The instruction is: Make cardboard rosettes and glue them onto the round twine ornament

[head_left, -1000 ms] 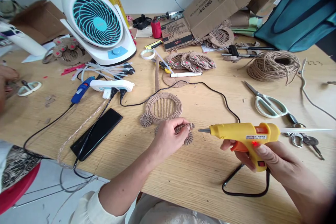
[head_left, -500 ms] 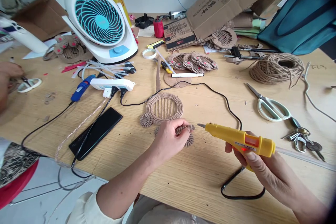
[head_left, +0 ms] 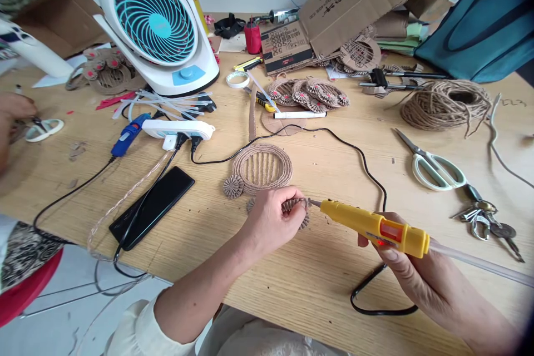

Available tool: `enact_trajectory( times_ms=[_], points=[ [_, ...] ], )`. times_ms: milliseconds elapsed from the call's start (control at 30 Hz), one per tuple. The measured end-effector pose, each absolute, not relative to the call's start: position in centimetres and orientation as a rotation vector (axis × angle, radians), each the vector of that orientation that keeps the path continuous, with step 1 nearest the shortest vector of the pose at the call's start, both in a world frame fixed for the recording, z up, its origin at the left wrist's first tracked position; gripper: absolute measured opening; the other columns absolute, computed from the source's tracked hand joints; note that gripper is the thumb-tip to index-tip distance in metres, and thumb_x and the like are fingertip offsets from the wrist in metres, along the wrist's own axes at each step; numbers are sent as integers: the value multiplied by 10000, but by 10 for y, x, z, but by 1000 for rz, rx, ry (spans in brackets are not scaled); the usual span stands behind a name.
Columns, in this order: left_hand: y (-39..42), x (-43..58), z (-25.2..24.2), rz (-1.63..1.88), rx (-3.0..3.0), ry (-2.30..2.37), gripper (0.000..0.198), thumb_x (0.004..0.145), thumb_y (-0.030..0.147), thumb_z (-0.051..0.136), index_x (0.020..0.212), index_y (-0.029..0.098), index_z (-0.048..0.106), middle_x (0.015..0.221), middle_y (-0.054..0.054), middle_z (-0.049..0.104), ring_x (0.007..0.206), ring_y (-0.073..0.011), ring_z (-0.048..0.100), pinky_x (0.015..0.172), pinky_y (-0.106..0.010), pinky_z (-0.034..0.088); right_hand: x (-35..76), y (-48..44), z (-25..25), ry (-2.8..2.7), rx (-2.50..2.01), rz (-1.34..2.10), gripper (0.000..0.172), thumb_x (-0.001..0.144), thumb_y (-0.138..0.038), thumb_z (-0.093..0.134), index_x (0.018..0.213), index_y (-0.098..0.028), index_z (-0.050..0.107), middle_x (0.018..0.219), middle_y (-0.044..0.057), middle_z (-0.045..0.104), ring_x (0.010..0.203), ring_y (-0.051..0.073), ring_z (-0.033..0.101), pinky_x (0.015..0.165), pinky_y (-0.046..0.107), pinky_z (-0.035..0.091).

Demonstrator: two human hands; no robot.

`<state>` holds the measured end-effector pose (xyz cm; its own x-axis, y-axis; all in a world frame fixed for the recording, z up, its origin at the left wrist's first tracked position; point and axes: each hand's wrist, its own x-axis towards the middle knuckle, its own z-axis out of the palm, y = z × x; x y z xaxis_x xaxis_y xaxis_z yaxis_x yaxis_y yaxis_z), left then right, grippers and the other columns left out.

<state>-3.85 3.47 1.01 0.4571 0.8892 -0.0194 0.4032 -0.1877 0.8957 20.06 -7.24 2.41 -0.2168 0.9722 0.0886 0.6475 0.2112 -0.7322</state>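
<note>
- your yellow glue gun (head_left: pixel 371 225) moved in toward 9 o'clock: a second ago there was a clear gap, now the nozzle (head_left: pixel 316 203) looks to be touching the end of the pleated strip (head_left: pixel 293 205) in your left hand (head_left: pixel 275 214)
- you've tilted it too, was pointing dead at 9, now between 9 and 10, so the glue stick (head_left: pixel 479 264) swung from 3 to between 3 and 4
- your right hand (head_left: pixel 425 278) rolled it, orange trigger's turned out of sight
- less of the little rosette (head_left: pixel 306 221) shows
</note>
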Motion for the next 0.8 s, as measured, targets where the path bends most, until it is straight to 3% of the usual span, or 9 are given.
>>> enact_trajectory(
  times_ms=[800],
  points=[
    [35,-39,8,678,1864,1084,152,847,158,534,720,173,616,568,53,571,505,-63,457,478,-166,321,200,-73,23,-2062,-1448,648,135,1033,-313,400,1078,-240,503,947,38,573,740,135,620,648,247,515]
  ],
)
